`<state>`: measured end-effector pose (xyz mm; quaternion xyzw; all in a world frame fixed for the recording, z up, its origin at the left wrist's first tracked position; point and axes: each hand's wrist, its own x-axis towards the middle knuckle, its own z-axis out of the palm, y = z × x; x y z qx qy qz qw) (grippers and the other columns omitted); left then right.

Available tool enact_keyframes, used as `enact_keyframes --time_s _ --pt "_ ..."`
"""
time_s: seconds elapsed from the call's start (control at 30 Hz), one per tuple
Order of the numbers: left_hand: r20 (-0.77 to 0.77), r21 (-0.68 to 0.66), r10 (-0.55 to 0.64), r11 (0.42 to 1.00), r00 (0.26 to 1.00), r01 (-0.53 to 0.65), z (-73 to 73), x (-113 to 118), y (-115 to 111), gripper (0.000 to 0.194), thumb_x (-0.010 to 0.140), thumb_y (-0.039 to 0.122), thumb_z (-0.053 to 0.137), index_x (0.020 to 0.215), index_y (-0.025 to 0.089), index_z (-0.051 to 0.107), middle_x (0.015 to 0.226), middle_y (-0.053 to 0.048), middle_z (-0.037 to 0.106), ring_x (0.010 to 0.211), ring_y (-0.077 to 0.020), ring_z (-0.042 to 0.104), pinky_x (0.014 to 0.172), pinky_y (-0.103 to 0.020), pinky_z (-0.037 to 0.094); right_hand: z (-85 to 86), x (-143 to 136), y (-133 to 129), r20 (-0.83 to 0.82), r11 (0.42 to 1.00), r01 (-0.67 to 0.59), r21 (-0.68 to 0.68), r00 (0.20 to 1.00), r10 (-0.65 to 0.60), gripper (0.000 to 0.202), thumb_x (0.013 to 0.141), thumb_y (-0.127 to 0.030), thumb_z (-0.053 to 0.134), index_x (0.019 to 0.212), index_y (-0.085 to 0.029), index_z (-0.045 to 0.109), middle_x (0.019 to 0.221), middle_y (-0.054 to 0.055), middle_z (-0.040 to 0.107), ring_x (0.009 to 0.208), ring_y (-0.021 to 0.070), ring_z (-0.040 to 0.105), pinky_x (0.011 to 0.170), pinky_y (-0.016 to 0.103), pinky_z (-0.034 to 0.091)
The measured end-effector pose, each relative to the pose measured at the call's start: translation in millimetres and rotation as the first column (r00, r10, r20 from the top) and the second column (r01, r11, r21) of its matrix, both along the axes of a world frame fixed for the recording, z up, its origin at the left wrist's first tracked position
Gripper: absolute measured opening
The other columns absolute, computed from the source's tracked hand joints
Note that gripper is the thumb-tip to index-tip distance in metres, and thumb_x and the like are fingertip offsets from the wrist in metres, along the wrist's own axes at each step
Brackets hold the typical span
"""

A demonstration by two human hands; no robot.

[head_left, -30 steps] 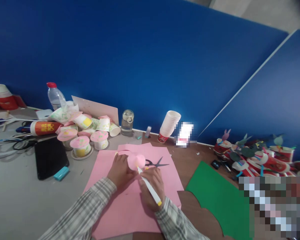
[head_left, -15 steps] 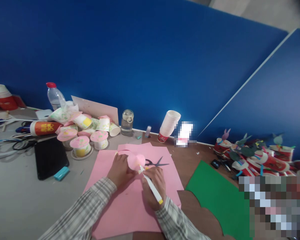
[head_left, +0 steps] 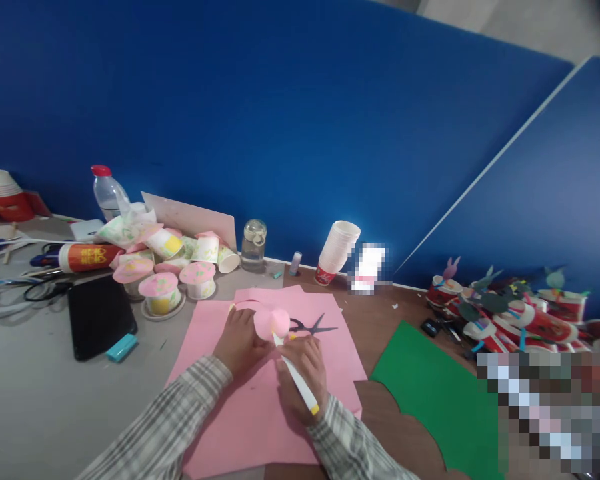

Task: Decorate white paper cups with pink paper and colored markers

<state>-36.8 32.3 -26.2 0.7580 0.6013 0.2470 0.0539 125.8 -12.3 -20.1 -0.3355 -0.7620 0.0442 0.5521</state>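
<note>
My left hand (head_left: 239,341) holds a small pink paper cap (head_left: 273,322) above a large pink paper sheet (head_left: 240,413). My right hand (head_left: 305,373) grips a white marker with a yellow end (head_left: 296,377), its tip touching the lower edge of the pink cap. Black scissors (head_left: 313,327) lie on the pink sheet just beyond my right hand.
A black tablet (head_left: 100,321) and a teal eraser (head_left: 121,347) lie at left. Decorated paper cups (head_left: 163,263) pile behind it, with a water bottle (head_left: 107,192), glass jar (head_left: 254,245), stacked white cups (head_left: 339,250). Green paper (head_left: 430,393) lies at right, red cup crafts (head_left: 525,313) beyond.
The marker's yellow end has swung slightly left and my right hand shifted a little; the tip stays against the pink cap. My left hand has hardly moved.
</note>
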Motion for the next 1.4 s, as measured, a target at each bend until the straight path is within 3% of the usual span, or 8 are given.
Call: enact_keyframes --time_s 0.37,0.6,0.87,1.4 --pt "-0.030 -0.004 0.015 1.000 0.999 -0.015 2.6 1.2 -1.4 0.039 0.051 0.032 0.065 0.087 0.021 0.057 0.083 -0.002 0.057 0.089 -0.0248 0.050 0.098 -0.047 0.030 -0.1 -0.8 0.9 0.062 0.999 -0.037 0.005 0.997 0.037 0.019 0.074 -0.016 0.058 0.090 -0.025 0.063 0.077 0.000 0.066 0.070 0.0197 0.059 0.071 0.039 0.046" --pt "-0.027 0.001 0.005 1.000 1.000 -0.005 1.0 0.5 -0.2 0.042 0.052 0.035 0.065 0.091 0.023 0.056 0.085 -0.001 0.057 0.089 -0.0250 0.050 0.095 -0.049 0.031 1.5 -0.3 1.2 0.012 1.000 0.018 0.016 1.000 -0.018 0.020 0.076 -0.016 0.059 0.093 -0.024 0.062 0.079 0.000 0.065 0.073 0.0192 0.059 0.069 0.038 0.047" --pt "-0.040 -0.007 0.007 1.000 0.999 -0.008 1.4 0.6 -1.1 0.040 0.051 0.033 0.066 0.087 0.021 0.056 0.084 -0.001 0.056 0.089 -0.0243 0.050 0.098 -0.047 0.029 2.6 -0.5 -1.3 0.057 0.999 -0.049 0.000 0.997 0.049 0.015 0.075 -0.017 0.058 0.087 -0.023 0.063 0.077 0.000 0.066 0.070 0.0189 0.059 0.070 0.039 0.045" --pt "-0.028 0.025 -0.003 1.000 1.000 0.003 -2.0 -0.7 -0.7 0.043 0.053 0.040 0.067 0.090 0.023 0.055 0.086 -0.002 0.056 0.090 -0.0252 0.050 0.095 -0.049 0.032 0.7 -5.8 6.6 0.072 1.000 -0.005 0.031 0.997 0.003 0.017 0.076 -0.016 0.061 0.091 -0.024 0.063 0.079 0.000 0.067 0.072 0.0182 0.060 0.070 0.038 0.047"
